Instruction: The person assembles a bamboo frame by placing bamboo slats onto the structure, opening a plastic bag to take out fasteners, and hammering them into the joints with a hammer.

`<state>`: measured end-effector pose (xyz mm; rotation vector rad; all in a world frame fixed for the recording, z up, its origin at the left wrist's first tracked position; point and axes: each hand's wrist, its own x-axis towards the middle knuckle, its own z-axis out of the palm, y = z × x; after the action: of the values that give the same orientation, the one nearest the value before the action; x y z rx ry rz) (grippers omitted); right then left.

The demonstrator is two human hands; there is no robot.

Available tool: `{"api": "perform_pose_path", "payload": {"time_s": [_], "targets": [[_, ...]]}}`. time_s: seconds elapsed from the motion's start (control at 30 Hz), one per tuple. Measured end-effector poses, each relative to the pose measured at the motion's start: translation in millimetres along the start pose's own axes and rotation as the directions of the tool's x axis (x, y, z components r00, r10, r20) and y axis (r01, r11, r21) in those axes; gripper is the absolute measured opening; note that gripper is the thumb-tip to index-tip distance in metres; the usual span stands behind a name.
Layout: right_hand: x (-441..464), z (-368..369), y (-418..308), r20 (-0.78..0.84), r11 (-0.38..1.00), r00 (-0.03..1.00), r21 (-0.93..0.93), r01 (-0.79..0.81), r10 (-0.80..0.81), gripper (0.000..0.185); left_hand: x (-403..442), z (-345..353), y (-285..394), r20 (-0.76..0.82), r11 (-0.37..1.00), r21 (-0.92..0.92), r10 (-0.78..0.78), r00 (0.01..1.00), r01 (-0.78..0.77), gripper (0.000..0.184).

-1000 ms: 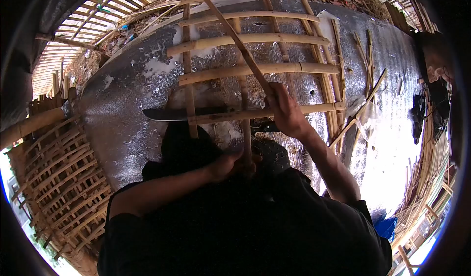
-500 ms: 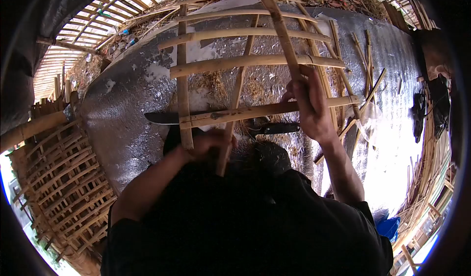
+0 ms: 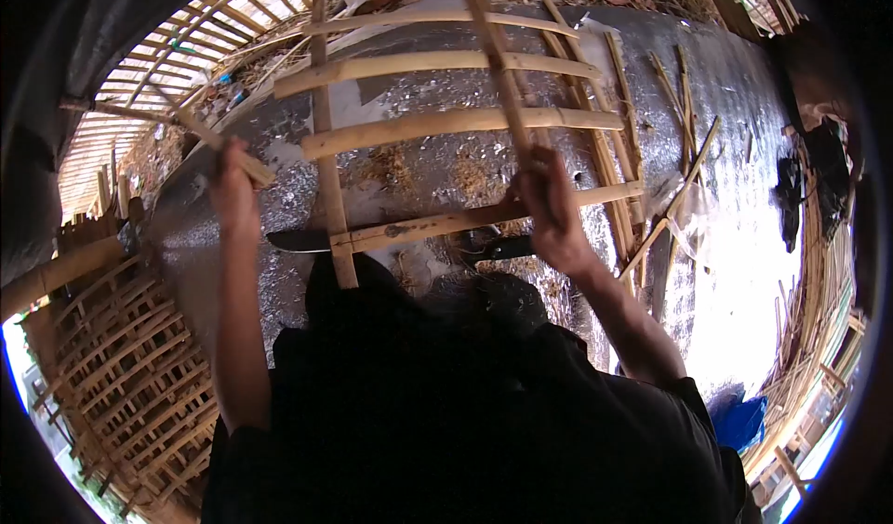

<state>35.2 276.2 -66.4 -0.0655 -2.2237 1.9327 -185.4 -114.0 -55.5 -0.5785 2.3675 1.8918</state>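
Observation:
A bamboo lattice frame [image 3: 437, 128] of several crosswise slats lies in front of me, with a lengthwise strip under its left ends. On the left, my left hand [image 3: 237, 198] is raised and closed around a loose bamboo strip [image 3: 209, 135], away from the frame. My right hand [image 3: 555, 215] is closed around the lower end of a long bamboo strip [image 3: 502, 77] that slants up across the slats, beside the nearest slat [image 3: 419, 227]. Partly hidden beneath that slat lies a knife [image 3: 298, 241], its blade to the left and a black handle to the right.
A silvery sheet [image 3: 735, 273] covers the ground. Loose bamboo strips [image 3: 693, 166] and a clear plastic bag [image 3: 698, 221] lie at right. A woven bamboo panel [image 3: 121, 366] stands at lower left, and a blue bag [image 3: 741, 422] at lower right.
My left hand has moved up and left from the frame's near end, carrying a bamboo strip out of the lattice. The frame and my right hand have shifted slightly left in view.

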Motion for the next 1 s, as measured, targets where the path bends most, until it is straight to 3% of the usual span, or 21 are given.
{"api": "perform_pose_path", "payload": {"time_s": [0.1, 0.23, 0.27, 0.3, 0.33, 0.37, 0.4, 0.43, 0.47, 0.53, 0.57, 0.67, 0.7, 0.73, 0.77, 0.8, 0.83, 0.87, 0.9, 0.97, 1.0], "targets": [[-10.8, 14.2, 21.3, 0.051, 0.993, 0.999, -0.118, 0.01, -0.004, 0.039, -53.2, 47.2, 62.5, -0.116, 0.965, -0.014, 0.258, 0.959, -0.261, 0.038], [-16.2, 21.7, 25.8, 0.055, 0.969, 0.982, -0.183, -0.166, 0.179, 0.035, -131.3, 110.5, 95.7, 0.331, 0.951, -0.016, 0.295, 0.896, -0.308, 0.04], [-17.7, 23.3, 31.1, 0.056, 0.965, 0.977, -0.176, -0.192, 0.205, 0.034, -149.5, 133.7, 89.5, 0.475, 0.94, -0.038, 0.316, 0.821, -0.34, 0.041], [-23.3, 21.5, 46.0, 0.084, 0.943, 0.956, -0.21, -0.26, 0.282, 0.031, -171.8, 158.1, 84.4, 0.679, 0.982, -0.171, 0.175, 0.714, -0.078, 0.026], [-21.0, 24.6, 36.8, 0.039, 0.956, 0.997, -0.289, -0.055, 0.069, 0.03, -191.2, 185.1, 67.7, 0.733, 0.954, -0.143, 0.281, 0.619, -0.264, 0.031], [-18.7, 27.8, 27.7, -0.008, 0.909, 0.989, -0.394, 0.133, -0.148, 0.028, -215.5, 207.9, 72.0, 0.848, 0.971, -0.115, 0.206, 0.489, -0.208, 0.037], [-19.4, 33.4, 26.7, -0.046, 0.915, 0.994, -0.397, 0.076, -0.103, 0.028, -233.5, 237.6, 60.9, 0.902, 0.942, -0.154, 0.258, 0.346, -0.3, 0.041], [-21.4, 38.7, 26.0, -0.083, 0.917, 0.995, -0.4, 0.016, -0.053, 0.028, -263.4, 269.9, 35.0, 0.874, 0.923, -0.322, 0.375, 0.31, -0.208, 0.043], [-23.1, 42.5, 25.7, -0.119, 0.915, 0.993, -0.4, -0.045, -0.003, 0.027, -289.7, 297.8, 20.9, 0.895, 0.918, -0.331, 0.378, 0.235, -0.216, 0.049], [-23.2, 42.3, 26.2, -0.133, 0.92, 0.983, -0.353, -0.17, 0.13, 0.027, -323.5, 317.2, 31.8, 0.996, 0.994, -0.01, 0.019, 0.082, -0.109, 0.061], [-22.1, 38.1, 26.5, -0.103, 0.922, 0.972, -0.308, -0.234, 0.213, 0.028, -329.2, 314.6, 35.2, 0.998, 0.987, -0.009, 0.018, 0.053, -0.162, 0.066], [-23.1, 31.0, 25.6, -0.057, 0.919, 0.948, -0.231, -0.318, 0.313, 0.028, -354.8, 307.8, 9.8, 0.879, 0.879, -0.277, 0.395, 0.267, -0.389, 0.071], [-24.3, 30.8, 25.4, -0.052, 0.922, 0.946, -0.211, -0.325, 0.321, 0.028, -336.7, 285.8, 25.1, 0.894, 0.881, -0.283, 0.386, 0.23, -0.379, 0.067], [-28.6, 32.3, 30.0, -0.118, 0.921, 0.914, 0.079, -0.381, 0.388, 0.031, -315.0, 263.8, 38.0, 0.907, 0.884, -0.286, 0.375, 0.194, -0.37, 0.064], [-37.8, 36.4, 41.4, -0.153, 0.845, 0.87, 0.366, -0.391, 0.469, 0.033, -283.5, 249.9, 44.8, 0.957, 0.926, -0.266, 0.286, 0.038, -0.269, 0.049], [-40.1, 34.9, 56.5, -0.091, 0.734, 0.856, 0.565, -0.376, 0.508, 0.036, -261.3, 233.6, 44.7, 0.942, 0.931, -0.283, 0.315, 0.115, -0.231, 0.037], [-38.4, 30.5, 61.4, -0.017, 0.767, 0.886, 0.508, -0.392, 0.463, 0.039, -237.6, 217.3, 51.6, 0.969, 0.944, -0.042, 0.119, 0.216, -0.328, 0.038], [-38.5, 28.1, 64.6, 0.032, 0.805, 0.9, 0.434, -0.405, 0.435, 0.043, -224.1, 209.8, 45.1, 0.804, 0.907, 0.02, 0.235, 0.547, -0.42, 0.039], [-38.6, 24.9, 59.8, 0.083, 0.864, 0.913, 0.3, -0.404, 0.398, 0.046, -212.8, 205.7, 30.1, 0.522, 0.869, 0.112, 0.36, 0.773, -0.481, 0.04], [-27.6, 23.5, 25.3, 0.102, 0.923, 0.918, -0.098, -0.373, 0.382, 0.045, -172.9, 213.4, -24.3, 0.423, 0.894, 0.153, 0.325, 0.846, -0.42, 0.039], [-23.9, 22.5, 17.8, 0.125, 0.928, 0.922, -0.118, -0.352, 0.366, 0.045, -163.8, 214.6, -23.2, 0.371, 0.907, 0.163, 0.309, 0.876, -0.389, 0.039]]}}
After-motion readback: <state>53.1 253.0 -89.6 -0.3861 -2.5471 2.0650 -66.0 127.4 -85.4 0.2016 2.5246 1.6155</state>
